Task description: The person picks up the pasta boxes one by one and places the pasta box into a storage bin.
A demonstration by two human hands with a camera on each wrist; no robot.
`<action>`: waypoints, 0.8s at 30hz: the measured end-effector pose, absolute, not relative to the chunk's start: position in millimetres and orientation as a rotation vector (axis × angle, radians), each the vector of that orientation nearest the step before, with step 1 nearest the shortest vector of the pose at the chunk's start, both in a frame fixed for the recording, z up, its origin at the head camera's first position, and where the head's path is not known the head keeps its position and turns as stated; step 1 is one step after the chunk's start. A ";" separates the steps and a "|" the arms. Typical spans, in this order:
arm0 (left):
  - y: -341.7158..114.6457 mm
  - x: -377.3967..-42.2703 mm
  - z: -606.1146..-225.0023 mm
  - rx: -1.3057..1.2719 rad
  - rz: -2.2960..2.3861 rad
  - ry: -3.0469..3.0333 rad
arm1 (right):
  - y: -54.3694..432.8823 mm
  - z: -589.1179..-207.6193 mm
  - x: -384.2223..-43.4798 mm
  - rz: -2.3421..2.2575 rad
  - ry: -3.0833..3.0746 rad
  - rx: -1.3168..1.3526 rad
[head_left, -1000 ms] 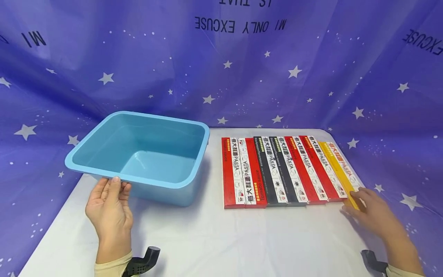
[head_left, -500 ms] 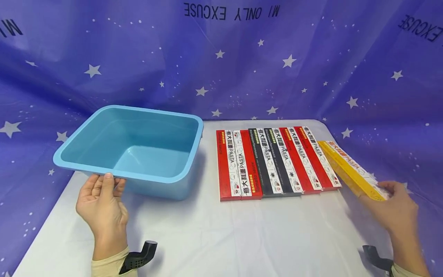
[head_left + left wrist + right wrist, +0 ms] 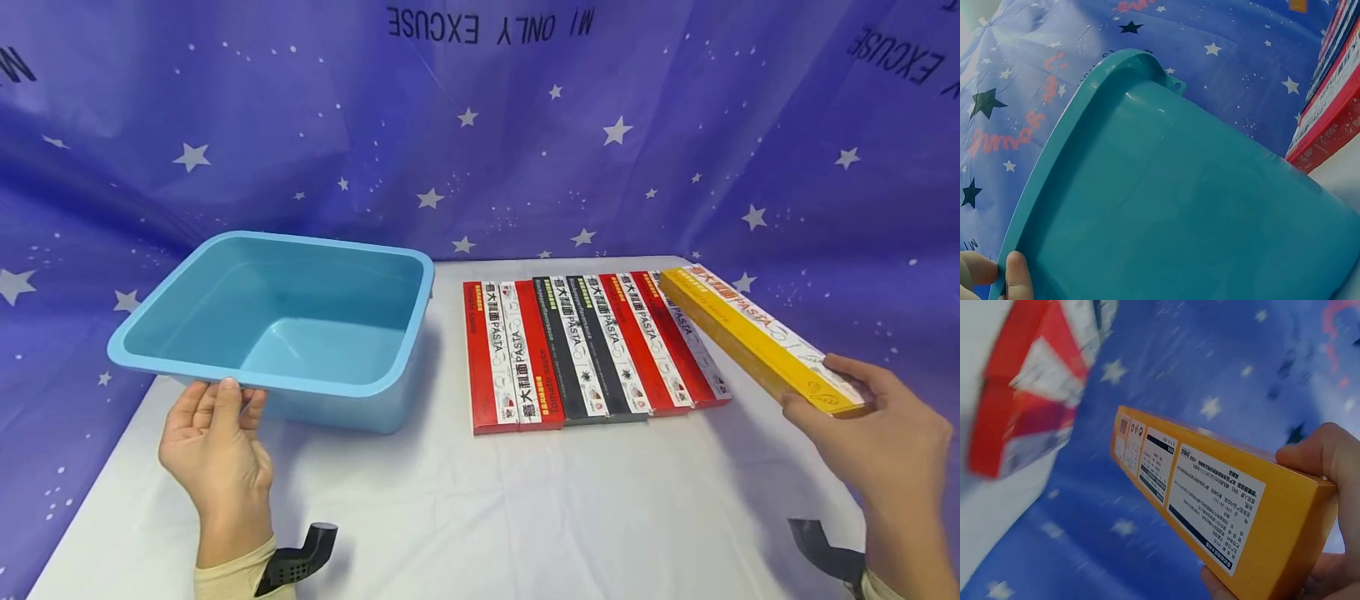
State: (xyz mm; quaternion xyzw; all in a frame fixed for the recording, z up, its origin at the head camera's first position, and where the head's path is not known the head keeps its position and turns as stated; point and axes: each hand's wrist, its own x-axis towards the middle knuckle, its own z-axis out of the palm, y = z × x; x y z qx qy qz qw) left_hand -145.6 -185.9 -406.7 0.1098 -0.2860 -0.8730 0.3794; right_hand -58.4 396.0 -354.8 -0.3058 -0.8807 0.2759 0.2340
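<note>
My left hand pinches the near rim of a light blue plastic basin, thumb on top and fingers beneath. In the left wrist view the basin's outer wall fills most of the picture, with fingertips at its lip. At the right, my right hand grips the near end of a long yellow and white pasta box, held raised and slanting away. Its printed side shows in the right wrist view, thumb and fingers on opposite faces. The box's far end overlaps the rightmost red box in the head view.
Several red and black pasta boxes lie side by side in a row on the white table, right of the basin. A purple star-printed cloth hangs behind and around the table.
My right hand has taken hold of the yellow pasta box at the row's right end and lifted it off the table. My left hand keeps its hold on the basin rim.
</note>
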 end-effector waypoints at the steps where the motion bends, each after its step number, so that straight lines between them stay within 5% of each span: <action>1: -186.8 -145.3 -406.4 0.286 -2.225 -0.735 | 388.4 -350.3 -59.2 0.781 -2.405 -0.808; 24: -184.8 -132.4 -393.8 0.418 -2.448 -0.841 | 283.1 -272.3 -118.4 1.163 -2.339 0.408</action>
